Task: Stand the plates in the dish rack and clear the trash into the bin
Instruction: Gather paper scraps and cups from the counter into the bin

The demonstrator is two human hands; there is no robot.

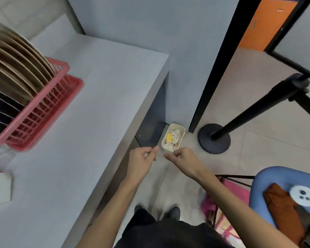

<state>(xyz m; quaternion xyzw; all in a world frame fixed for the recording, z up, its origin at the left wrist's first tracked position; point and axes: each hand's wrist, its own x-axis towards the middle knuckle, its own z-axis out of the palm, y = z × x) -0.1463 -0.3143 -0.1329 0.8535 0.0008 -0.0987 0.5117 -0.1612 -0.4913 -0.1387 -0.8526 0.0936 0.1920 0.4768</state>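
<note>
A small cream bin stands on the floor by the table's right end, holding white crumpled trash and a yellow piece. My left hand hovers just left of the bin with fingers curled round a small whitish scrap. My right hand is close beside it, just in front of the bin, fingers curled; I cannot tell whether it holds anything. On the table's left, a pink dish rack holds several brown and dark plates standing on edge.
The grey table runs along my left, with a white item and clear plastic at its near left edge. A black stand with a round base rises to the right. A blue chair with cloth sits at lower right.
</note>
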